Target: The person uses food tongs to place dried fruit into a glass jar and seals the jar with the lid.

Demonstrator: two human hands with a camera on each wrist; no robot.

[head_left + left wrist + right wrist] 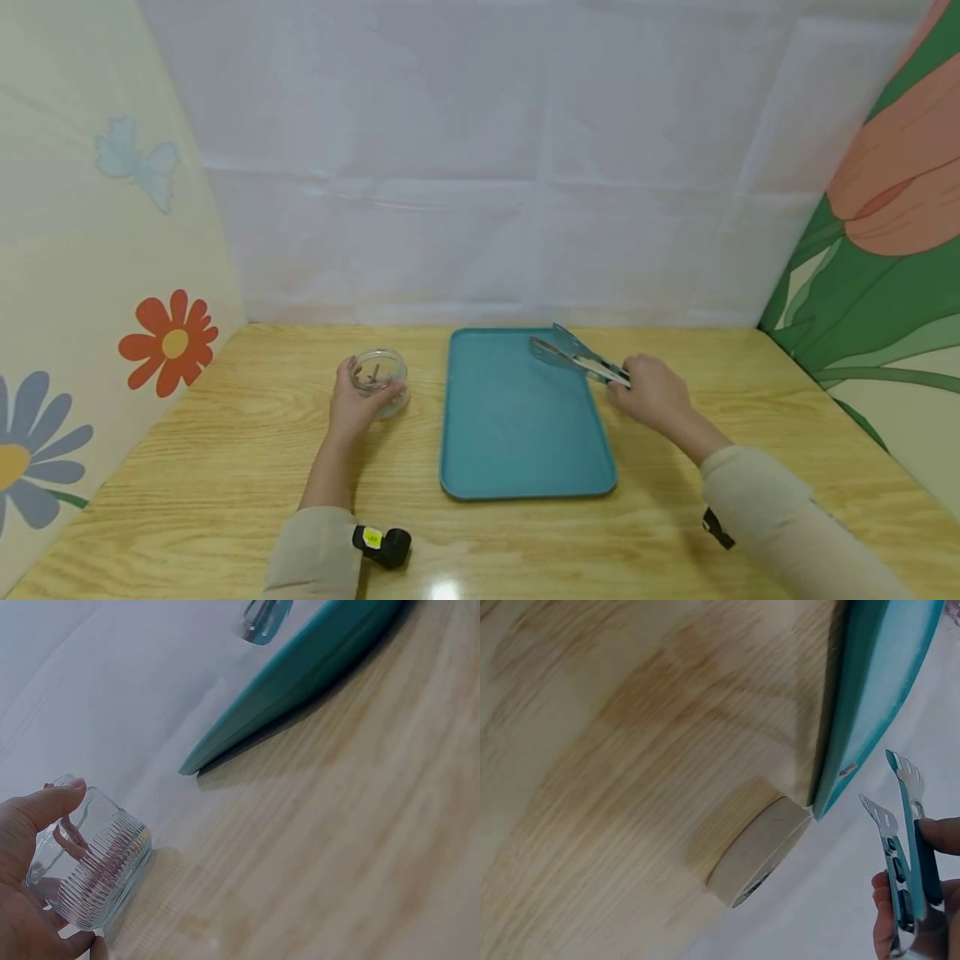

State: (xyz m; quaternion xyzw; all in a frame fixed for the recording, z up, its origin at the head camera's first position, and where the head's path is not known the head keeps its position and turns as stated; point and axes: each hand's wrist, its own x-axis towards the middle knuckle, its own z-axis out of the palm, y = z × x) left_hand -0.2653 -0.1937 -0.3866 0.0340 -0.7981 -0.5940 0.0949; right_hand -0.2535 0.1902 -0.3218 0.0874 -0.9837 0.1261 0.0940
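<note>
A light wood-grain counter (225, 467) is enclosed on three sides: a creased white sheet (480, 167) is hung behind, a cream flower-and-butterfly panel (90, 250) is set left, and a green panel with a pink tulip (892, 208) right.

Beige sleeves (780, 517); black wrist device with a yellow label (381, 543).

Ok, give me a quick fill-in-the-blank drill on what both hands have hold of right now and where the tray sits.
1. The left hand grips a small ribbed ____ jar standing on the wooden table.
2. The right hand holds a pair of metal ____ whose tips hang over the far right corner of the tray.
3. The tray's colour is ____.
4. The tray lies ____ the two hands.

Missing words: glass; tongs; teal; between
</note>
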